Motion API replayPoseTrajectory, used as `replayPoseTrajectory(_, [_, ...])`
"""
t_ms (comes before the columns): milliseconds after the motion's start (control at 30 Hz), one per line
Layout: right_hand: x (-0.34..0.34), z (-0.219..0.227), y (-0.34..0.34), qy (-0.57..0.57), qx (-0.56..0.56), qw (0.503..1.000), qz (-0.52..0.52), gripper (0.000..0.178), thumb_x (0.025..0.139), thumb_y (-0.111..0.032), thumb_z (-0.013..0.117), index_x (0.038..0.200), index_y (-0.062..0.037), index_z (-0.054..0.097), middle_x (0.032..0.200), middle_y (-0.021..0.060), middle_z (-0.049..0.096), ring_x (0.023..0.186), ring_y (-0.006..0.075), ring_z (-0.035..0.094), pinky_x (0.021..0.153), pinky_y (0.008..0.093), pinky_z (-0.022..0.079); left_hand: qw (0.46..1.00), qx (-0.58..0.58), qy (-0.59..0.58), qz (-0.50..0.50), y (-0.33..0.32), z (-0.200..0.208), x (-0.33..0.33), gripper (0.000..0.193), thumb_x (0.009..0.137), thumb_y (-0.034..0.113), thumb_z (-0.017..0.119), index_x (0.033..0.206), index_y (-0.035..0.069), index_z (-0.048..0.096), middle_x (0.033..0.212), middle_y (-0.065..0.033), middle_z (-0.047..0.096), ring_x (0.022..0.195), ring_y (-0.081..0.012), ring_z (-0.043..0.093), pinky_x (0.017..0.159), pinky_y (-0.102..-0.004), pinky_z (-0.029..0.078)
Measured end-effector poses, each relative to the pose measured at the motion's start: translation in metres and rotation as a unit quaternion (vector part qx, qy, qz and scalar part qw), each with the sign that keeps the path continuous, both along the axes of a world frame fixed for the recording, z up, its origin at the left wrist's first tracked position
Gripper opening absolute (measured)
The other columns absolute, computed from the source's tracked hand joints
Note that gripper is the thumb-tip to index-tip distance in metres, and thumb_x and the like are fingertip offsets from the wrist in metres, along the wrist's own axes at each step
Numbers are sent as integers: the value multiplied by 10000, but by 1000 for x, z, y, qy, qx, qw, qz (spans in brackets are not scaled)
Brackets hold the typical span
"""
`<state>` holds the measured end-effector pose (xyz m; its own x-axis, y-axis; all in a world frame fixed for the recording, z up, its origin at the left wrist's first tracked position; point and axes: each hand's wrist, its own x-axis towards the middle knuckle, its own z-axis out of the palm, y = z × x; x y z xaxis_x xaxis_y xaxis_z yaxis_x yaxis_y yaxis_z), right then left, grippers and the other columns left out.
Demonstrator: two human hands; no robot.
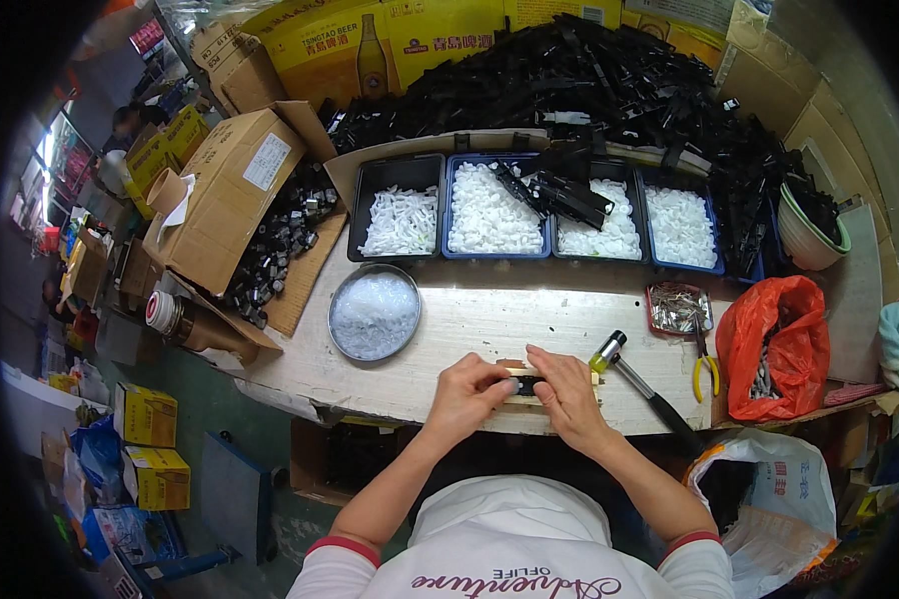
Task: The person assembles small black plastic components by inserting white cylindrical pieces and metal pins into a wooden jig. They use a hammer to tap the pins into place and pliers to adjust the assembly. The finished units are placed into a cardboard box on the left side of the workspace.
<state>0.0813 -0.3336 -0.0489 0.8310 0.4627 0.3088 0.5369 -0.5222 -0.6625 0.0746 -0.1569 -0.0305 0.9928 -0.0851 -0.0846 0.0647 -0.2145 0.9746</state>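
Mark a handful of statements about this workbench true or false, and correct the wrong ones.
1. The bare left hand and bare right hand are close together at a small dark part. True.
2. The hammer with a yellow-ended head is gripped in the right hand. False: the hammer lies on the pale tabletop.
3. The red plastic bag is right of the yellow-handled pliers. True.
4. The round grey metal tray sits right of both hands. False: the tray is to their left.
5. The four rectangular plastic bins stand in a row and contain small white pieces. True.
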Motion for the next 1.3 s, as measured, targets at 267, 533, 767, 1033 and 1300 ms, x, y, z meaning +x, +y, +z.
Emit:
replayPoseTrajectory(267, [-3,2,-2,-1,30,1000,-8,261,836,-147,492,1055,-6,514,1058,113,542,945,270,473,842,366,303,998,-29,51,20,2,-30,12,73,718,32,665,753,-3,611,678,-2,490,612,-80,497,480,-209,411])
replayPoseTrajectory(533, [-2,1,1,6,37,999,-8,251,818,-123,507,1040,-8,528,1023,117,546,909,264,473,809,363,315,997,47,-50,30,-5,-26,4,88,676,-8,653,727,8,583,724,-35,441,596,-114,457,556,-231,403])
replayPoseTrajectory(767, [30,10,-54,-58,25,984,-170,136,736,-77,578,863,-27,572,819,96,567,798,266,514,725,373,356,952,290,-84,-50,7,5,65,126,711,194,640,747,74,635,736,-120,554,692,-276,565,631,-386,446])
replayPoseTrajectory(1033, [83,17,-148,-64,-305,877,-365,126,714,-105,593,819,-34,595,813,113,575,837,287,515,723,422,359,863,475,-150,85,1,24,197,292,704,247,657,859,3,620,826,-206,582,823,-336,581,674,-419,468])
replayPoseTrajectory(1300, [100,-2,-155,-41,-344,880,-324,83,716,-125,596,755,-55,615,784,83,581,845,268,517,722,432,340,877,440,-183,59,15,5,230,127,617,100,632,693,-1,644,691,-200,613,697,-337,612,668,-392,487])
